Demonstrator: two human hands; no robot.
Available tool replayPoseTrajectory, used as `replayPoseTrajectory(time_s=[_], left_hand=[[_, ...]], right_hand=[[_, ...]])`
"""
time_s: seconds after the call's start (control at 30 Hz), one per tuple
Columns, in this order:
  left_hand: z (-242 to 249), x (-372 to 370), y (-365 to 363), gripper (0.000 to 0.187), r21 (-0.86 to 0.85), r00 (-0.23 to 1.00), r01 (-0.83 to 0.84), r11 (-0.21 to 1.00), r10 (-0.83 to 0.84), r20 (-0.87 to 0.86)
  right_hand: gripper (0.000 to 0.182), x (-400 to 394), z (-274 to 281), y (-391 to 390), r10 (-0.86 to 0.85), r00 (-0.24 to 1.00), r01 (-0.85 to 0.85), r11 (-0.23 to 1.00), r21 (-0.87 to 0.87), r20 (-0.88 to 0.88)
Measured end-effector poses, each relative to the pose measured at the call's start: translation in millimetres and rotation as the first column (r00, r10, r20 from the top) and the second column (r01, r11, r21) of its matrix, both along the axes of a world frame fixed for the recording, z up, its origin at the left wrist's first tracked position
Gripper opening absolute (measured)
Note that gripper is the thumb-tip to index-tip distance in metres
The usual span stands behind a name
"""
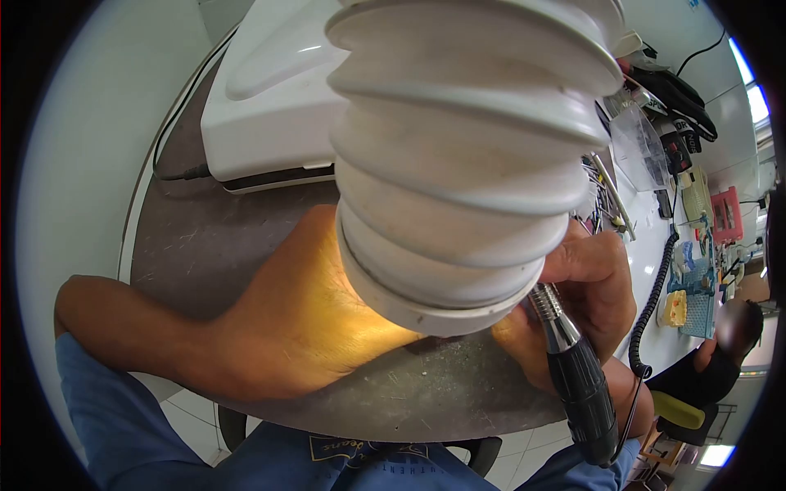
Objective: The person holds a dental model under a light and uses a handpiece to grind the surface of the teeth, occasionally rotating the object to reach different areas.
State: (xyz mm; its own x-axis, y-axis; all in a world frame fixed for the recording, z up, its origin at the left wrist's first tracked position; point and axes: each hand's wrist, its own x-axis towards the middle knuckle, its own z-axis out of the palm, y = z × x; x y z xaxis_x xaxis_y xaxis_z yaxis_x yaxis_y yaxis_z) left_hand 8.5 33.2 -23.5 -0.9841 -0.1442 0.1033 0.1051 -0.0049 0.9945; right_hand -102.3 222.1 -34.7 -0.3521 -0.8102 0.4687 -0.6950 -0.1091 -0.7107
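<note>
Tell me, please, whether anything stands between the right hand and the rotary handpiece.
Nothing visible does: the right hand holds the rotary handpiece directly. The white corrugated hose overhead hides the tool's tip and the fingers of the left hand from view.

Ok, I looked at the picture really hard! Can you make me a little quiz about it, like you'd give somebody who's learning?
1. Which hand holds the black handpiece?

2. True or false: the white ridged hose hides part of the left hand.

3. Fill the gap: the black cord running along the white surface at the right is ____, like a spring.

Key
1. The right hand.
2. True.
3. Coiled.
</note>
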Motion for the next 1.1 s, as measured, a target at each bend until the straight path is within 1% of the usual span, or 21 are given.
replayPoseTrajectory(time_s=[0.07, 0.1, 0.13, 0.17, 0.23, 0.27, 0.33, 0.37, 0.4, 0.43, 0.47, 0.53, 0.57, 0.63, 0.7, 0.77, 0.83, 0.9, 0.93, 0.97, 1.1], left_hand=[[-1, 2, 1, 0.031, 0.015, 1.0, -0.016, 1.0, 0.016, 0.001], [-4, 4, 4, 0.031, -0.085, 0.999, -0.035, 0.996, 0.035, -0.011], [-2, 2, 6, 0.031, -0.186, 0.998, -0.056, 0.981, 0.052, -0.024], [2, 2, 4, 0.031, -0.186, 0.998, -0.057, 0.981, 0.053, -0.023], [10, 3, -1, 0.031, -0.126, 0.993, 0.029, 0.992, -0.015, 0.113], [7, 3, -2, 0.031, -0.124, 0.993, 0.029, 0.992, -0.015, 0.113], [-1, 4, -5, 0.031, -0.142, 0.998, 0.062, 0.988, -0.06, 0.014], [-5, 4, -5, 0.031, -0.142, 0.998, 0.061, 0.988, -0.06, 0.014], [-8, 4, -3, 0.03, -0.043, 0.997, 0.056, 0.998, -0.053, 0.063], [-4, 0, 0, 0.029, 0.056, 0.992, 0.046, 0.997, -0.052, 0.112], [3, 0, 4, 0.029, 0.056, 0.992, 0.046, 0.997, -0.052, 0.113], [18, 3, 13, 0.026, -0.282, 0.977, -0.047, 0.958, 0.103, 0.188], [12, 4, 9, 0.026, -0.283, 0.977, -0.048, 0.958, 0.104, 0.188], [-2, 5, -2, 0.024, -0.049, 0.999, 0.011, 0.999, -0.009, 0.037], [-5, 7, -2, 0.026, -0.045, 0.999, 0.003, 0.999, -0.001, 0.048], [-6, 9, -2, 0.027, -0.039, 0.998, -0.002, 0.999, 0.004, 0.058], [-8, 13, -1, 0.04, -0.386, 0.982, -0.05, 0.921, 0.117, 0.151], [-11, 13, -3, 0.041, -0.365, 0.989, -0.067, 0.929, 0.11, 0.098], [-13, 12, -2, 0.042, -0.348, 0.992, -0.07, 0.935, 0.102, 0.076], [-13, 12, -2, 0.042, -0.337, 0.993, -0.074, 0.939, 0.099, 0.058], [-18, 12, 2, 0.045, -0.335, 0.994, -0.098, 0.937, 0.108, 0.012]], right_hand=[[0.032, 3, 2, -1, -0.019, 0.995, 0.024, 0.998, -0.051, 0.097], [0.032, 2, 4, 2, -0.019, 0.995, 0.024, 0.998, -0.05, 0.095], [0.03, -1, 8, 5, -0.032, 0.999, 0.032, 0.999, -0.014, 0.005], [0.029, -2, 11, 8, -0.041, 0.996, 0.043, 0.999, 0.022, -0.084], [0.025, 1, 15, 10, -0.063, 0.996, 0.064, 0.997, 0.029, -0.057], [0.024, 2, 17, 11, -0.056, 0.997, 0.057, 0.998, 0.035, -0.051], [0.022, 1, 18, 9, -0.048, 0.998, 0.05, 0.998, 0.042, -0.045], [0.028, 0, 18, 7, -0.04, 0.997, 0.04, 0.999, -0.011, -0.07], [0.037, -1, 18, 5, -0.035, 0.995, 0.029, 0.998, -0.062, -0.094], [0.037, -1, 14, 4, -0.035, 0.995, 0.029, 0.998, -0.062, -0.093], [0.029, 0, 6, 2, -0.017, 0.999, 0.012, 0.993, -0.121, -0.043], [0.022, 3, -2, 0, 0.003, 1.0, -0.002, 0.983, -0.182, 0.004], [0.023, 6, -3, -1, -0.02, 0.998, 0.032, 0.975, -0.22, 0.056], [0.024, 8, -3, 1, -0.039, 0.993, 0.067, 0.964, -0.258, 0.111], [0.027, 6, 4, 6, -0.038, 0.995, 0.046, 0.994, -0.099, 0.088], [0.028, 11, 9, 9, -0.051, 0.993, 0.056, 0.997, -0.048, 0.11], [0.029, 13, 15, 10, -0.067, 0.989, 0.067, 0.998, 0.006, 0.131], [0.031, 13, 19, 10, -0.006, 0.996, 0.0, 0.997, 0.075, 0.091], [0.03, 16, 13, 10, -0.048, 0.987, 0.046, 0.999, 0.012, 0.15], [0.03, 16, 12, 12, -0.048, 0.987, 0.047, 0.999, 0.012, 0.152], [0.024, 20, 14, 14, -0.102, 0.972, 0.087, 0.993, 0.078, 0.213]])
